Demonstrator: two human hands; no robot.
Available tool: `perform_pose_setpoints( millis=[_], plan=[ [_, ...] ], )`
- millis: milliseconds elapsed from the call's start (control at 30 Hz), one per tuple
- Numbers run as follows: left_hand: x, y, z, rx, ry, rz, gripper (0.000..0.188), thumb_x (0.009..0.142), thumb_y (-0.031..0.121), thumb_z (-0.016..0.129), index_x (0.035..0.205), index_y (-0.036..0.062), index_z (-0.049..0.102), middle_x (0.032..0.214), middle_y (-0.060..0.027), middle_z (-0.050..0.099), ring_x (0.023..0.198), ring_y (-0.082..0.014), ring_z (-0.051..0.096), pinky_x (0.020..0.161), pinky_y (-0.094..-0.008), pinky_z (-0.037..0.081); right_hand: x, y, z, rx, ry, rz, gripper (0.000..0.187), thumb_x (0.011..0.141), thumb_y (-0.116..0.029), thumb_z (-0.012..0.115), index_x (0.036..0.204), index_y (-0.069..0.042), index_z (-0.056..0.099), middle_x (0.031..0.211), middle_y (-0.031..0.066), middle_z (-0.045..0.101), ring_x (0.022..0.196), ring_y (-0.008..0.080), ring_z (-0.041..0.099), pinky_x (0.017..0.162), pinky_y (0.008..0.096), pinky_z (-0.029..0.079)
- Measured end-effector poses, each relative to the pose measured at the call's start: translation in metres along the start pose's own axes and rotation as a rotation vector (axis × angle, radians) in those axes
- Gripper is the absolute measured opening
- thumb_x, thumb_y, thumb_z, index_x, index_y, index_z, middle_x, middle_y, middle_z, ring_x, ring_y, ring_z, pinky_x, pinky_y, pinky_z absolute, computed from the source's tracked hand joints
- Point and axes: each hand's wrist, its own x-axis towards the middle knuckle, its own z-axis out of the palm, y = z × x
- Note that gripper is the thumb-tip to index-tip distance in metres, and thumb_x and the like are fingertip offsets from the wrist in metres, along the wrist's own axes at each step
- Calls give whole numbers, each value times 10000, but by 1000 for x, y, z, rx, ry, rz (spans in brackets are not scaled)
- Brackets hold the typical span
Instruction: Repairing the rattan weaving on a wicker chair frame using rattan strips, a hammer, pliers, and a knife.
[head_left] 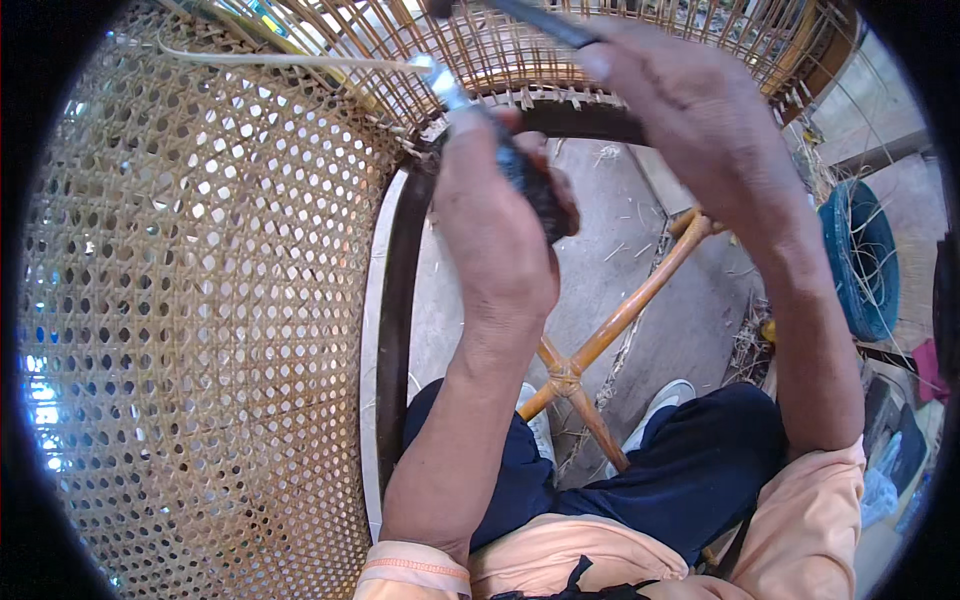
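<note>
My left hand [495, 220] is wrapped around a dark-handled tool [520, 165] whose bright metal end points up and left. That metal end is at the tip of a pale cane strip [290, 60], close to the corner of the woven frame. Above and to the right, my right hand [690, 110] is closed on the dark shaft of a hammer [540, 20]; its head is blurred and partly cut off at the top edge. A large open-weave cane panel [200, 280] fills the left side, beside a dark curved frame rail [395, 330].
Upright rattan spokes [600, 65] form a wall at the far side. Crossed rattan legs [565, 378] are tied together below, above a grey floor [600, 240] with scattered cane scraps. A teal basket [835, 255] stands at the right, near a plastic bag [880, 490].
</note>
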Motion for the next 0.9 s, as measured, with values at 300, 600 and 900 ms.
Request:
perform_pose_setpoints(
  millis=[300,600,900],
  plan=[
    [20,4,18,129,-265,10,282,933,315,467,939,38,522,706,-38,544,531,-134,525,431,-286,414,-11,14,-46,28,-108,385,369,942,-313,542,1173,-31,598,858,58,624,739,98,555,681,235,459],
    [24,12,24,-121,-273,-149,255,935,307,428,972,62,492,702,-24,528,558,-137,495,473,-304,389,15,-17,-47,71,-38,396,295,933,-242,547,1080,7,604,762,89,587,682,137,541,637,290,447],
    [18,16,14,-130,-311,-169,224,942,299,389,924,95,477,692,6,513,547,-127,469,468,-295,366,22,-19,-49,-4,-126,411,342,944,-290,542,1174,-46,611,793,6,600,712,105,527,676,249,450]
  ],
)
